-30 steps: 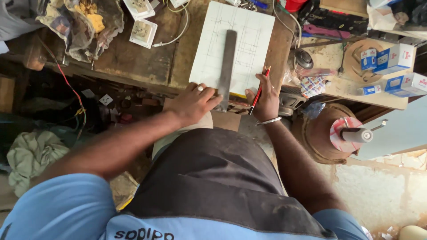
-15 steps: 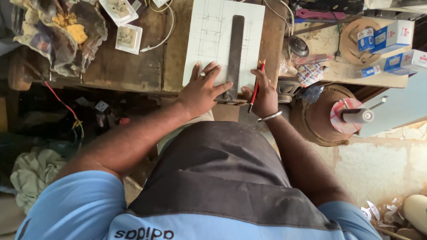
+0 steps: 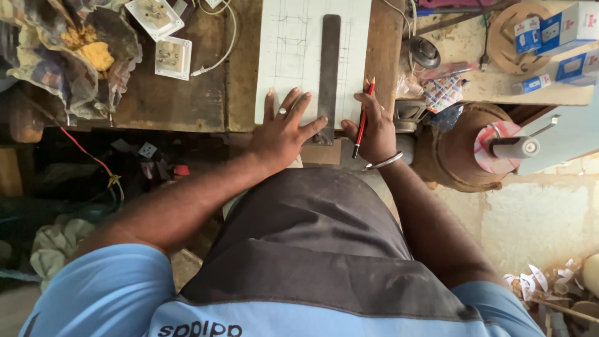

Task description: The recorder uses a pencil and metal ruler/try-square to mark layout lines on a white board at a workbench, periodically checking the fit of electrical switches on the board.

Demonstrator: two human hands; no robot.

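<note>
My pencil is red with a black tip, and the ruler is dark grey metal on a white sheet with thin pencilled grid lines. Silver bangle and ring on me — shirt's light blue, apron dark grey. The workbench is stained brown wood, and the socket plates are white.

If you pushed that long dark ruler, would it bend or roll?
Probably neither. The ruler looks like a flat metal bar, so likely stiff and heavy. Lying flat on the white sheet under the left hand, it might slide.
</note>
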